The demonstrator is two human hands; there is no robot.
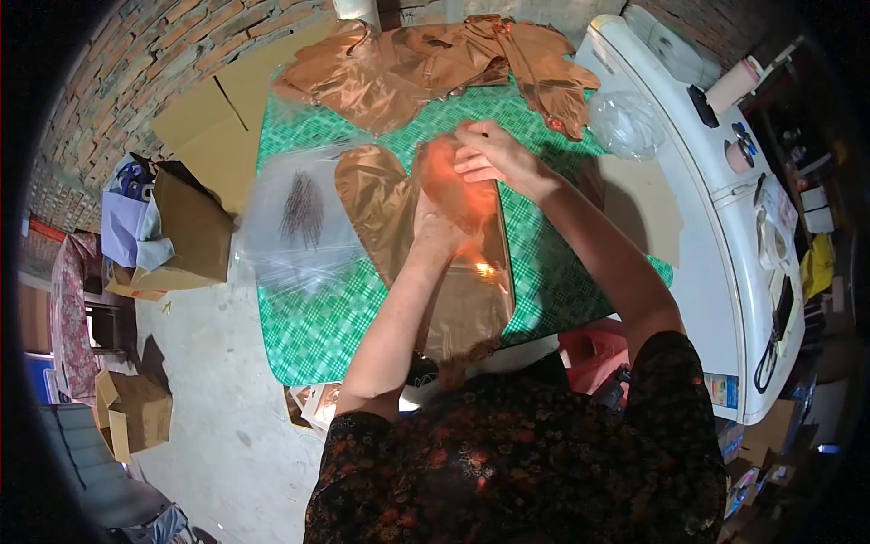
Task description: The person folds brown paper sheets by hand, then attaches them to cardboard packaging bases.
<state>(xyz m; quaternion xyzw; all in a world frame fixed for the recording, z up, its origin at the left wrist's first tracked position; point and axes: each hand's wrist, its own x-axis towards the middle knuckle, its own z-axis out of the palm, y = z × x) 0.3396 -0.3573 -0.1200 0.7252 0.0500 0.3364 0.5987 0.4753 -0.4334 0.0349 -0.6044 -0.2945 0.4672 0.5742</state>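
Observation:
A copper-coloured foil balloon (pixel 467 308), flat and shiny, lies over the near edge of the table and rises up to my hands. My left hand (pixel 437 227) holds its upper part from the left, with the fingers partly covered by glowing orange foil. At the top edge, my right hand (pixel 497 159) pinches the foil with bent fingers. Left of them, a flat copper foil piece (pixel 370 186) with a rounded end lies on the green checked tablecloth (pixel 317 331). Beside that sits a stack of clear plastic bags (pixel 304 218) with a dark patch.
More crumpled copper foil pieces (pixel 381 77) spread along the table's far side. A clear plastic bundle (pixel 625 124) rests at the right, near a white fridge (pixel 702 236) lying on its back. Cardboard boxes (pixel 195 222) stand on the floor at left, before a brick wall (pixel 136 82).

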